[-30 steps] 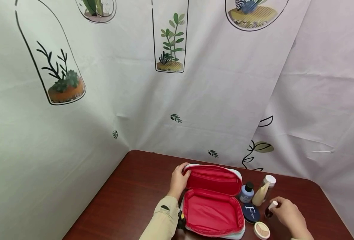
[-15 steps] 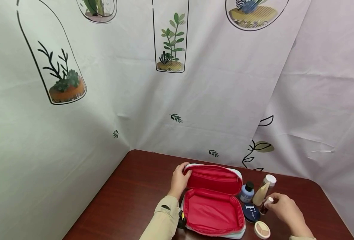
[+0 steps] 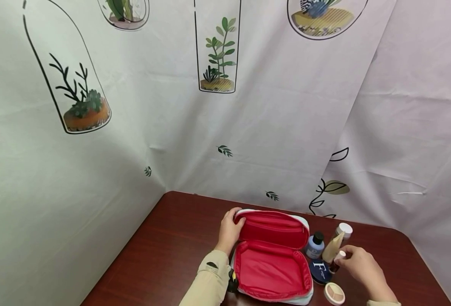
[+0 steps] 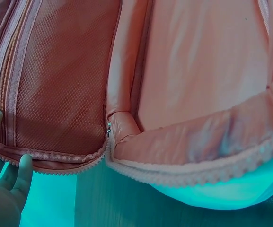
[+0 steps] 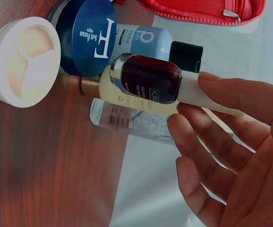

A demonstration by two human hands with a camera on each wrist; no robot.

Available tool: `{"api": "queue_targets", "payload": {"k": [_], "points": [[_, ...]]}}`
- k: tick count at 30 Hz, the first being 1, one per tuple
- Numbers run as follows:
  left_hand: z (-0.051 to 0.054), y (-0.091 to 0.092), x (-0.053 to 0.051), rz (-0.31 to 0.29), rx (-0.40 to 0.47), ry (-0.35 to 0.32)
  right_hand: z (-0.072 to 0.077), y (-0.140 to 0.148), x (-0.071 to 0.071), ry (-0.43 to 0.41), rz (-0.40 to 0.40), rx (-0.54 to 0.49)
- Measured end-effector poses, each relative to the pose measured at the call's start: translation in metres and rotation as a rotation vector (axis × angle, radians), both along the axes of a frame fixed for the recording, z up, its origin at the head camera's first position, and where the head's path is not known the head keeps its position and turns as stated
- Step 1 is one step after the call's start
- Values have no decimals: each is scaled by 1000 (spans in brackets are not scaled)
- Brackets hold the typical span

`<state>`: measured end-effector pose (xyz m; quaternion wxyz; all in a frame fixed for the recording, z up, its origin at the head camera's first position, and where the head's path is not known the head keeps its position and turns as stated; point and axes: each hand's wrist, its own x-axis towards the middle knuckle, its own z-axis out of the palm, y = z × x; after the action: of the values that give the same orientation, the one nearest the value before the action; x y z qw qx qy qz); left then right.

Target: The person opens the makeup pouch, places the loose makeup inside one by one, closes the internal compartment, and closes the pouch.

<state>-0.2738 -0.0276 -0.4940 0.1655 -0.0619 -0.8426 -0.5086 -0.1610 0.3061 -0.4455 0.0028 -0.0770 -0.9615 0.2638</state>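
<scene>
A cosmetic bag (image 3: pixel 272 272) with a red lining stands unzipped, its lid raised at the back. My left hand (image 3: pixel 229 231) grips the lid's left edge, thumb inside and fingers behind; the left wrist view shows the mesh pocket (image 4: pixel 65 80) beside that thumb. To the bag's right, my right hand (image 3: pixel 365 267) pinches the white cap of a small dark red nail polish bottle (image 5: pixel 148 80). The bottle is tilted, close to a round navy compact (image 3: pixel 320 272) and a beige tube (image 3: pixel 332 248). Whether its base touches the table I cannot tell.
Behind the compact stand a blue bottle with a black cap (image 3: pixel 315 245) and a clear bottle with a white lid (image 3: pixel 345 230). A round three-colour palette (image 3: pixel 334 293) lies nearer the front. The brown table (image 3: pixel 164 255) meets patterned cloth walls at the back and left.
My right hand has moved the nail polish bottle slightly left and back, closer to the compact and tube. The left hand keeps its grip on the bag's lid.
</scene>
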Motion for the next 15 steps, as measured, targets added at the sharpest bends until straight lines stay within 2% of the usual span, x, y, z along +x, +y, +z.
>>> {"api": "queue_targets", "payload": {"k": [15], "points": [[0, 9, 4, 71, -6, -39, 5, -9, -2, 24, 21, -23]]}}
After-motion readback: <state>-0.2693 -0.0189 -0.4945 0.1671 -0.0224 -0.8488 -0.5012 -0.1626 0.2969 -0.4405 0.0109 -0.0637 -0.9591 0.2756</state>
